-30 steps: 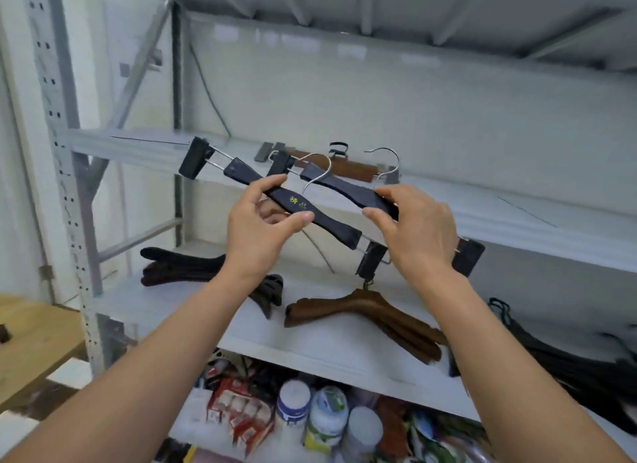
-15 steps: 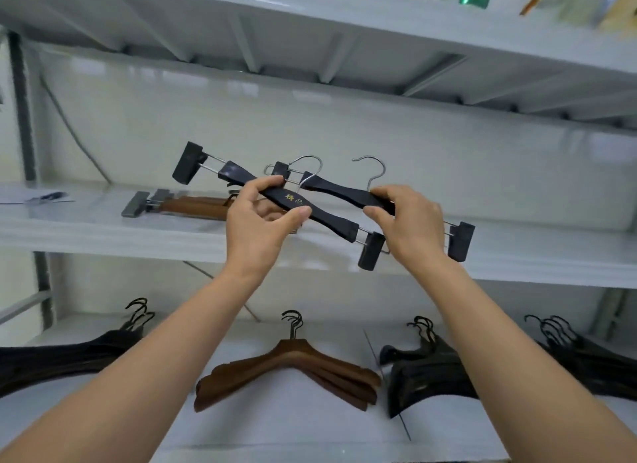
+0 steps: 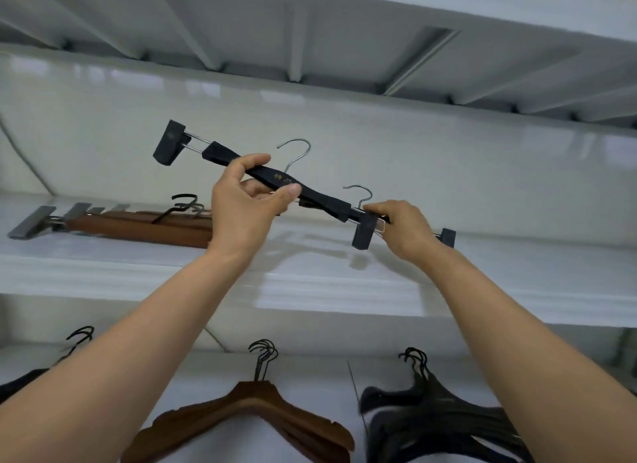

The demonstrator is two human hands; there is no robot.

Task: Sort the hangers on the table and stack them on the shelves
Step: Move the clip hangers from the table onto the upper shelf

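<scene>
Black wooden clip hanger with silver wire hook [image 3: 320, 202]: pinched on the bar, left of the hook, between thumb and fingers of left hand [image 3: 241, 204]; tilted, far clip high and left of the grip.
Second black clip hanger [image 3: 447, 237]: behind the first, mostly hidden; bar clasped in curled fingers of right hand [image 3: 406, 228], end clip just right of that grip.
Snag risk: front hanger's lower clip touching or just beside the right fingers; hooks close together, likely to tangle on set-down.
Slip risk: light off-centre pinch, long end liable to swing.
Room: white shelf board [image 3: 344, 283] directly under both grips; stack of brown wooden clip hangers [image 3: 138, 226] near, left of the left grip; ribbed grey shelf underside [image 3: 310, 48] well above.
Edge: shelf lip below the wrists, easy to knock.
</scene>
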